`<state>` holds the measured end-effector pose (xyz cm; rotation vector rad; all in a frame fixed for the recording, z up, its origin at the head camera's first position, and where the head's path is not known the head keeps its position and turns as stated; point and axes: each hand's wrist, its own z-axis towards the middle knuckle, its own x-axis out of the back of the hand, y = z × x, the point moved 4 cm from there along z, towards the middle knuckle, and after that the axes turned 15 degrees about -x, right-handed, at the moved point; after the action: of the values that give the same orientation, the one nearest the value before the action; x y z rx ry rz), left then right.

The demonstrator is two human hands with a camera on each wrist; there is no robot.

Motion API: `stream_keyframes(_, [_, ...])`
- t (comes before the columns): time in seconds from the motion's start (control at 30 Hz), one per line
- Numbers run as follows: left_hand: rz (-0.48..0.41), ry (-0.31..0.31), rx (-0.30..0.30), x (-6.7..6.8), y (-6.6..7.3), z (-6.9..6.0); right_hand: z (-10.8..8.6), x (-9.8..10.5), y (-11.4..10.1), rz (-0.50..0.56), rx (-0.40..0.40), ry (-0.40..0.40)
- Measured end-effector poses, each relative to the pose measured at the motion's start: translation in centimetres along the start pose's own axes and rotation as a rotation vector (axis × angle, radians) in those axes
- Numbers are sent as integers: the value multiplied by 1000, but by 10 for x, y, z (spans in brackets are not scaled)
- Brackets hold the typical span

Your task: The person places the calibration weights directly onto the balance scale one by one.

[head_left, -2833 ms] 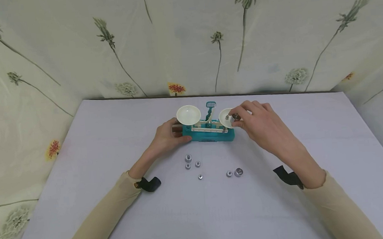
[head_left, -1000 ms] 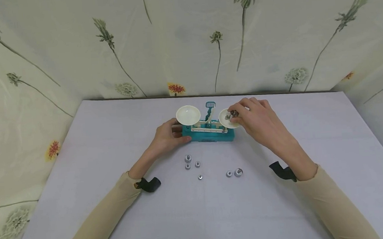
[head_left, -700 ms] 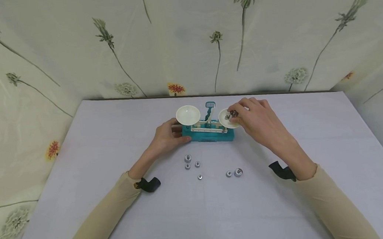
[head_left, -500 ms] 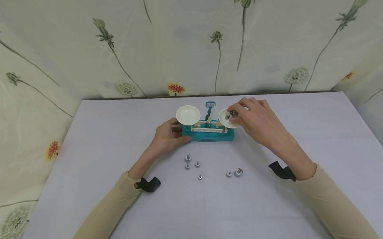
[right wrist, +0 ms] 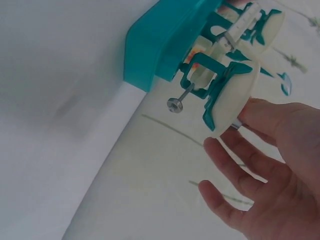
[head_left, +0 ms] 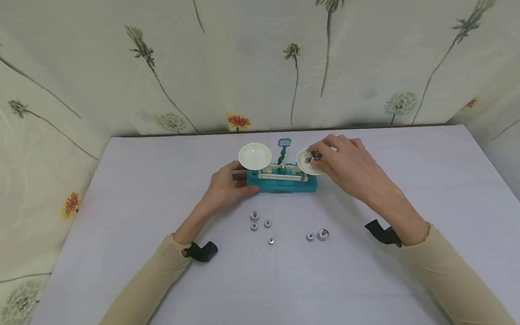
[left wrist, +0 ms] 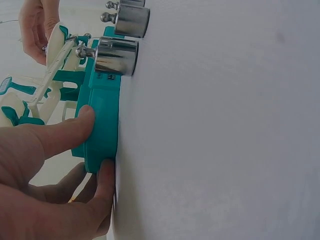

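Teal scale (head_left: 284,185) stands (upright); left hand (head_left: 225,186) grips left end

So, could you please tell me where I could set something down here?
The table is bare left of the left hand, right of the right hand, and between the sleeves, nearer the person than the loose weights. It's crowded at the scale, where both hands are, and in front of it.
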<state>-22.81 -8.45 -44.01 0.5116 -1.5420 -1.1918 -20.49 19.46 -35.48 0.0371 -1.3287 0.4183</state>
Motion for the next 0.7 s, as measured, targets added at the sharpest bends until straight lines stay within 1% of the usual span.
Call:
stream_keyframes(0.17, [3, -4, -1, -1, -1, 0, -2, -1, 1, 13, 9, 4])
stream_keyframes(0.43, [5, 2, -9, -1, 0, 1, -3, -2, 3, 15, 0, -5])
stream_keyframes(0.53, [7, 6, -12, -1, 0, 1, -4, 0, 4, 35, -10, -7])
stream_keyframes(0.7, [5, 10, -16, 0, -1, 1, -6, 3, 2, 67, -8, 13])
